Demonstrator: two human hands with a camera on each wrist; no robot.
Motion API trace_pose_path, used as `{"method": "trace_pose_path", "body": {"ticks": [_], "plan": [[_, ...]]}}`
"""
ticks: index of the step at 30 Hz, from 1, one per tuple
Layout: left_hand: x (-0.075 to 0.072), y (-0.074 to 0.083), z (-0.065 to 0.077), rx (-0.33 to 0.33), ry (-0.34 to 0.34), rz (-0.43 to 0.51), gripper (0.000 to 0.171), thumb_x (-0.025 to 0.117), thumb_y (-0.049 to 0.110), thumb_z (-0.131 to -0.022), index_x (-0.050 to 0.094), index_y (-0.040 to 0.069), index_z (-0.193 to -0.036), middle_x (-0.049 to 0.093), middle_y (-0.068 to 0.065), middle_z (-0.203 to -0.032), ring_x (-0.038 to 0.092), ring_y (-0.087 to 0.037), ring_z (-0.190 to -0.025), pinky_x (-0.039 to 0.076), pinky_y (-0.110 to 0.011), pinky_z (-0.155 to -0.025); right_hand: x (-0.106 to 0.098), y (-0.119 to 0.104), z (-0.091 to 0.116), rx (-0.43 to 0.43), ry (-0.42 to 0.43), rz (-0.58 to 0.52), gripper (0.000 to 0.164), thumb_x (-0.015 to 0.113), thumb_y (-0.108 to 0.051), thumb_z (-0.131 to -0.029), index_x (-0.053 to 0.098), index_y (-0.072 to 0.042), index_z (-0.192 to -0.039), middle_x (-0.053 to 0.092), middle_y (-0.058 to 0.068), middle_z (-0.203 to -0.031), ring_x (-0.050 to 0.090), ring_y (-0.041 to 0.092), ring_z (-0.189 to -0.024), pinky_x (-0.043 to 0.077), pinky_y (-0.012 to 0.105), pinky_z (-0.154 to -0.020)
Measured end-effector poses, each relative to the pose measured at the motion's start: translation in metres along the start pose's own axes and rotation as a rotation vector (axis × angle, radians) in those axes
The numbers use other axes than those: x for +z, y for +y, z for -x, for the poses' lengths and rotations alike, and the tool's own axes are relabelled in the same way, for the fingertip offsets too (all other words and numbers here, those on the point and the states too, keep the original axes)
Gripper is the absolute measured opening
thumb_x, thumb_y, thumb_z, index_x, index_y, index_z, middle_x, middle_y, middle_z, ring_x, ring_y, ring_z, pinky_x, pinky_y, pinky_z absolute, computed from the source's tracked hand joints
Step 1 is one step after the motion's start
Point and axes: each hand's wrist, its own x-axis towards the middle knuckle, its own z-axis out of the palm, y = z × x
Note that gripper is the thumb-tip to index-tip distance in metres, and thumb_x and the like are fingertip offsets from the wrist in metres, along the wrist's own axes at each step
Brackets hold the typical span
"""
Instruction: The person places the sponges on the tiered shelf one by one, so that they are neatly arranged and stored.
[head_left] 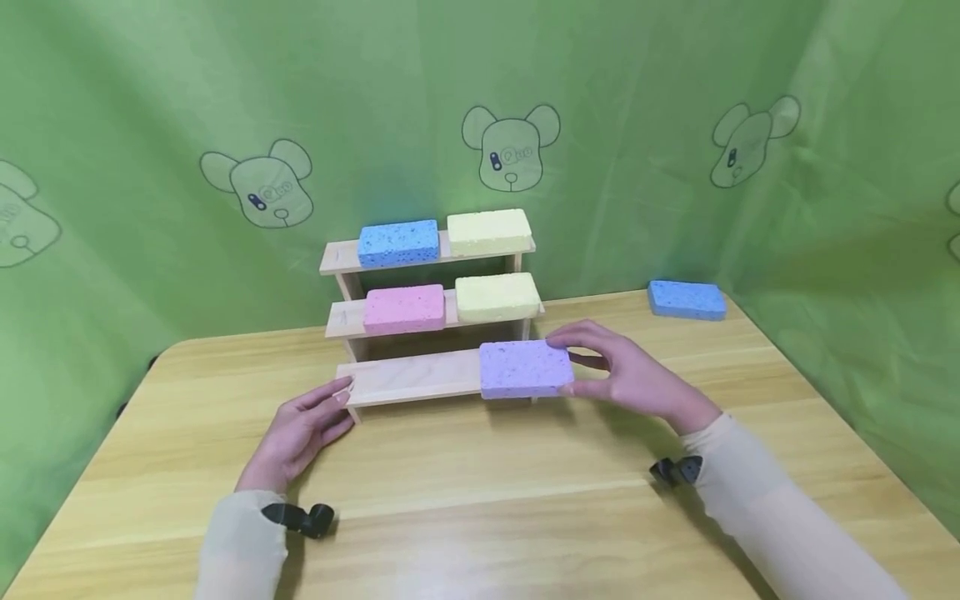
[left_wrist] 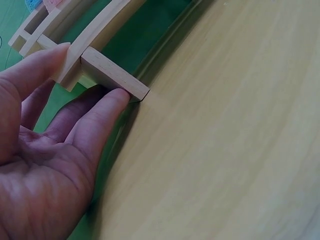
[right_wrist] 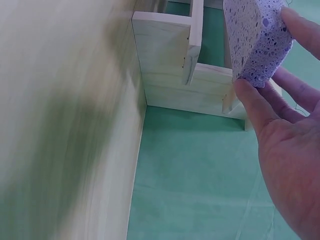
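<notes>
A three-step wooden rack [head_left: 412, 379] stands at the middle of the table. Pinched at its right end by my right hand [head_left: 637, 375], a purple sponge [head_left: 525, 369] is held over the right part of the lowest step. The right wrist view has this sponge [right_wrist: 262, 42] between thumb and fingers, with a gap to the step's board [right_wrist: 195, 45]. My left hand [head_left: 303, 429] grips the left end of the lowest step. In the left wrist view, fingertips touch the board's end and the leg [left_wrist: 115, 72] below it.
A blue sponge [head_left: 397, 243] and a pale yellow sponge [head_left: 489, 232] lie on the top step. On the middle step are a pink sponge [head_left: 405, 308] and another yellow sponge [head_left: 497, 297]. Another blue sponge [head_left: 686, 300] lies at the table's back right. A green curtain [head_left: 615, 233] hangs behind.
</notes>
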Motion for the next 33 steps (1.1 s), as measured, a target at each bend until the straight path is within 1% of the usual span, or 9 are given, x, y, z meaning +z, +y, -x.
{"method": "trace_pose_path", "body": {"ticks": [5,7,12,17,21,25,30,33], "plan": [[-0.001,-0.001,0.002,-0.012,-0.001,-0.002,0.037,0.066,0.008,-0.094,0.062,0.005,-0.131,0.031,-0.018,-0.154,0.061,-0.021,-0.113,0.049,-0.038,-0.101,0.004,-0.004,-0.003,0.019,-0.015,0.058,0.061,0.082,-0.009,-0.080,0.055,-0.003,-0.134,0.050,0.007,-0.137,0.045,0.025,-0.128,0.042,0.041,-0.108],[-0.002,-0.001,0.003,-0.014,-0.010,-0.004,0.038,0.066,0.009,-0.095,0.061,0.005,-0.132,0.029,-0.018,-0.154,0.061,-0.021,-0.113,0.049,-0.038,-0.101,0.006,-0.006,-0.006,0.029,-0.021,0.098,0.062,0.082,-0.012,-0.080,0.055,-0.004,-0.136,0.050,0.006,-0.138,0.044,0.026,-0.130,0.041,0.044,-0.109],[-0.001,-0.002,0.001,0.000,-0.021,-0.002,0.035,0.065,0.009,-0.095,0.063,0.006,-0.131,0.030,-0.018,-0.154,0.061,-0.021,-0.113,0.048,-0.038,-0.101,0.010,-0.011,-0.014,0.040,-0.026,0.143,0.064,0.082,-0.017,-0.081,0.054,-0.006,-0.138,0.048,0.005,-0.141,0.041,0.027,-0.132,0.039,0.048,-0.110],[0.001,-0.003,-0.002,0.002,-0.018,0.000,0.031,0.066,0.010,-0.095,0.067,0.010,-0.126,0.032,-0.019,-0.153,0.062,-0.020,-0.112,0.049,-0.038,-0.101,0.013,-0.014,-0.017,0.034,-0.030,0.161,0.064,0.081,-0.019,-0.082,0.054,-0.006,-0.138,0.048,0.005,-0.141,0.040,0.027,-0.133,0.035,0.048,-0.112],[0.001,-0.001,0.000,-0.005,-0.020,0.001,0.033,0.065,0.009,-0.095,0.064,0.008,-0.129,0.031,-0.018,-0.154,0.061,-0.019,-0.113,0.048,-0.038,-0.101,0.018,-0.012,-0.019,0.032,-0.042,0.153,0.064,0.081,-0.021,-0.082,0.054,-0.006,-0.138,0.048,0.004,-0.141,0.040,0.026,-0.133,0.036,0.045,-0.112],[0.001,0.000,0.002,-0.012,-0.021,0.010,0.033,0.065,0.008,-0.095,0.064,0.007,-0.128,0.029,-0.018,-0.154,0.061,-0.020,-0.113,0.048,-0.038,-0.102,0.025,-0.009,-0.022,0.032,-0.043,0.120,0.062,0.081,-0.017,-0.082,0.055,-0.005,-0.136,0.048,0.005,-0.140,0.041,0.025,-0.132,0.039,0.044,-0.110],[0.001,-0.001,0.002,-0.018,-0.019,0.016,0.032,0.065,0.008,-0.095,0.066,0.008,-0.127,0.029,-0.019,-0.154,0.062,-0.020,-0.112,0.048,-0.038,-0.101,0.032,-0.011,-0.026,0.032,-0.035,0.118,0.062,0.081,-0.019,-0.082,0.055,-0.007,-0.137,0.049,0.001,-0.139,0.041,0.022,-0.132,0.036,0.044,-0.112],[0.000,-0.001,0.002,-0.017,-0.025,0.013,0.033,0.065,0.008,-0.095,0.065,0.008,-0.128,0.029,-0.019,-0.154,0.061,-0.020,-0.113,0.048,-0.038,-0.102,0.037,-0.012,-0.028,0.014,-0.025,0.129,0.062,0.081,-0.019,-0.082,0.056,-0.007,-0.137,0.051,-0.001,-0.137,0.043,0.021,-0.130,0.035,0.043,-0.113]]}}
